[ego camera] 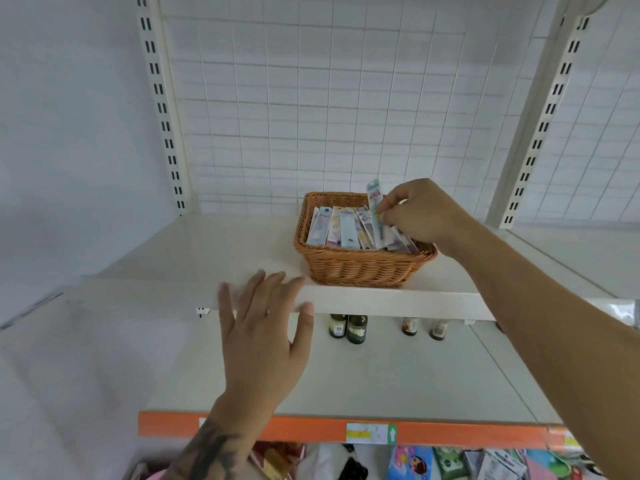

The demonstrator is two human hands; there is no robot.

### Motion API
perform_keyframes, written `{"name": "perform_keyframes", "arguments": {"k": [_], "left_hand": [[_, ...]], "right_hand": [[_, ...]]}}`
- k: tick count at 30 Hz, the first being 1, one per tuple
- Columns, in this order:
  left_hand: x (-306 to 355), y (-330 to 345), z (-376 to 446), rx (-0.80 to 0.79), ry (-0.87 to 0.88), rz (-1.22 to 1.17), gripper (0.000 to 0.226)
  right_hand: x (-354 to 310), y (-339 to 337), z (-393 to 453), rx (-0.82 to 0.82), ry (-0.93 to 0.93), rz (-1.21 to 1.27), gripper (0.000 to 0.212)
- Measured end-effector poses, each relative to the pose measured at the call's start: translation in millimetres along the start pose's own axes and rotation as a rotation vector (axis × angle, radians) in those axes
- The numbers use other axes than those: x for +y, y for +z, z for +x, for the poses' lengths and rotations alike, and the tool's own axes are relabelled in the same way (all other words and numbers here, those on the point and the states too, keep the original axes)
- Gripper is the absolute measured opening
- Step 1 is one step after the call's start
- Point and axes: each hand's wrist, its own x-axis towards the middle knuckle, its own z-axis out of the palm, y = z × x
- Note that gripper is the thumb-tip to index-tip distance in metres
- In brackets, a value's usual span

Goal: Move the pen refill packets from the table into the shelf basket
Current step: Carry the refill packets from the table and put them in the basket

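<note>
A brown wicker basket point(360, 266) stands on the upper white shelf point(214, 251), near its front edge. Several pen refill packets point(341, 228) lean upright inside it. My right hand point(420, 213) reaches over the basket's right side and pinches one more packet point(375, 209), held upright above the others. My left hand point(265, 325) is spread with straight fingers in front of the shelf's front edge, left of the basket, holding nothing. The table is out of view.
Small dark bottles point(348, 327) stand at the back of the lower shelf point(381, 375), which has an orange front strip point(311, 429). Colourful packaged goods point(450, 462) lie below. A white wire grid point(329, 98) backs the shelving, with slotted uprights point(162, 105) at the sides.
</note>
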Motion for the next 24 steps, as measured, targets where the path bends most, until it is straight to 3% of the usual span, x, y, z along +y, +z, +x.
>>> {"name": "perform_keyframes", "arguments": {"k": [6,11,14,16,20,24], "left_hand": [[-6.1,5.3,-2.5,0.009,0.030,0.007,0.036],[-8.9,10.2,-5.1,0.050,0.031,-0.036,0.036],[-9.3,12.2,-8.1,0.040,0.031,-0.045,0.039],[-8.7,11.2,-9.7,0.009,0.013,-0.044,0.043],[-6.0,-1.9,-17.4,-0.155,-0.003,-0.021,0.055],[14.6,-30.5,-34.5,-0.379,-0.063,-0.011,0.062]], "right_hand": [[-1.7,14.8,10.8,-0.016,0.059,-0.194,0.022],[7.3,21.9,-15.8,0.318,0.020,-0.139,0.017],[27.5,37.3,-51.7,0.480,-0.132,-0.137,0.012],[44.6,53.1,-81.1,0.564,-0.276,-0.152,0.024],[80.9,85.5,-133.7,0.529,-0.444,-0.382,0.040],[109.5,111.1,-173.1,0.411,-0.505,-0.460,0.043]]}}
